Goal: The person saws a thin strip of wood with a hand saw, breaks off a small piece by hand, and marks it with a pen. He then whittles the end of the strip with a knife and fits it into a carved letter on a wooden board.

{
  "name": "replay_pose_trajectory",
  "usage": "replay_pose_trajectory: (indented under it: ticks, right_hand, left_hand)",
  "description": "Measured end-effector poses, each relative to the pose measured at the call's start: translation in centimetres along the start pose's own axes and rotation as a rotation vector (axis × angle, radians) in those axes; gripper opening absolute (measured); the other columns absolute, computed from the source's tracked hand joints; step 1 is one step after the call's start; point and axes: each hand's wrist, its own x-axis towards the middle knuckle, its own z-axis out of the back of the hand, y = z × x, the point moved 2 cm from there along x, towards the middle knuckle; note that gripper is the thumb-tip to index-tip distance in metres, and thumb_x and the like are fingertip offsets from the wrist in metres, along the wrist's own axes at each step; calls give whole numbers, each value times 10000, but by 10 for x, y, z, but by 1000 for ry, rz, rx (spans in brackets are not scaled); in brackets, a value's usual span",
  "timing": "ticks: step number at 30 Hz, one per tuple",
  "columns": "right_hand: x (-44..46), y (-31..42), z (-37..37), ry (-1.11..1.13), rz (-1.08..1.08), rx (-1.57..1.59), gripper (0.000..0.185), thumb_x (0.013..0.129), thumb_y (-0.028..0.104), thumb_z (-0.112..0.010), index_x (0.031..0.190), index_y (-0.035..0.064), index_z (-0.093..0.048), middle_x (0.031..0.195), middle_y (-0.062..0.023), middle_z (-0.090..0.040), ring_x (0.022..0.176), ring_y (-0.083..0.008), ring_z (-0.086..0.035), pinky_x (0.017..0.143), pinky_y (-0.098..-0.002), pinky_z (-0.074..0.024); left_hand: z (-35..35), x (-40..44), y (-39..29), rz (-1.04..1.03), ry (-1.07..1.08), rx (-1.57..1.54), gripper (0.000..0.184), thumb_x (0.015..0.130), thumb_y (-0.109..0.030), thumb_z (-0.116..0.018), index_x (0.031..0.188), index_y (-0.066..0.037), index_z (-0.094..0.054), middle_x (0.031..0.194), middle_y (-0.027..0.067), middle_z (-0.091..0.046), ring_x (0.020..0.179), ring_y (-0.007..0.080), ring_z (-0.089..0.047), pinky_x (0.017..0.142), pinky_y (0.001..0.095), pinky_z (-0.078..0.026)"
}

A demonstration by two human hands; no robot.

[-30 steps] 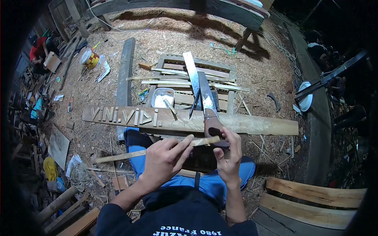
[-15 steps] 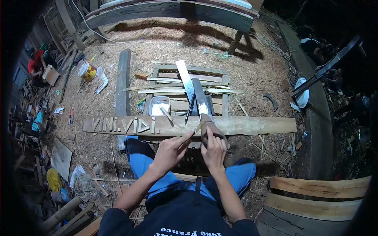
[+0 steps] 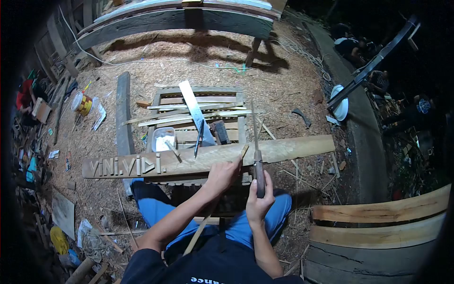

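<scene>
My right hand (image 3: pixel 259 204) is wrapped round the dark wooden handle of a handsaw (image 3: pixel 258 163). Its blade, seen nearly edge-on, points away from me over the board. A narrow wooden strip (image 3: pixel 198 234) runs up from my lap, and my left hand (image 3: pixel 223 175) grips it near its upper end, at the board's near edge. The long wooden board (image 3: pixel 295 150) lies crosswise before me, with raised wooden letters (image 3: pixel 127 166) reading "VINI.VIDI." on its left part. A black pencil-like tool (image 3: pixel 199 139) and a small stick (image 3: pixel 174 152) rest near its middle.
Behind the board, a slatted frame (image 3: pixel 240 97) carries thin wood strips, a metal square (image 3: pixel 191 102), a dark block (image 3: pixel 220 132) and a tub of white paste (image 3: pixel 164 140). Planks (image 3: pixel 378 208) lie at right, a bench (image 3: pixel 189 21) stands at the back. People sit on both sides.
My right hand has lifted the saw off the board and turned its blade edge-on. My left hand has drawn back from the board's middle and now grips the strip. The view has shifted.
</scene>
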Motion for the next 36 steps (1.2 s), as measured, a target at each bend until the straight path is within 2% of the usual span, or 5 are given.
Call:
replay_pose_trajectory:
  ticks: [13,24,27,31,36]
  right_hand:
    - [-32,-27,-10,105,-85,148,429,1000,138,-676,1356,-91,-611,1191,-196,-732,1075,-240,-705,947,-365,-547]
    - [-27,-23,-19,195,66,40,517,1033,196,-613,1485,-33,-514,1139,-184,-750,920,-255,-734,803,-390,-572]
    - [-34,-30,-5,307,-115,84,532,1061,261,-553,1501,-32,-499,1059,-160,-732,818,-239,-648,777,-410,-559]
    - [-14,7,-18,342,-88,-11,500,1056,205,-532,1491,-38,-494,1281,-312,-671,1142,-395,-714,902,-415,-563]
    - [-40,8,-6,343,11,-68,519,1036,180,-555,1508,-20,-474,1282,-333,-649,1160,-456,-667,891,-473,-581]
  left_hand:
    - [-19,-9,-1,128,-114,181,335,1020,-222,-606,1333,-109,-574,731,186,-690,658,400,-691,547,522,-490]
    - [-6,-18,-3,168,-153,-93,655,870,-52,-658,1502,-162,-527,783,200,-697,725,415,-702,634,529,-532]
    - [-9,-18,-7,149,-194,-124,664,876,-83,-663,1513,-200,-520,740,190,-685,697,416,-697,621,537,-537]
    - [-8,-15,-16,266,-156,-165,534,900,-72,-658,1422,-165,-600,798,218,-697,739,428,-697,648,537,-535]
    - [-6,-13,-17,264,-234,-102,461,966,-170,-650,1424,-201,-603,686,190,-672,644,408,-693,567,539,-529]
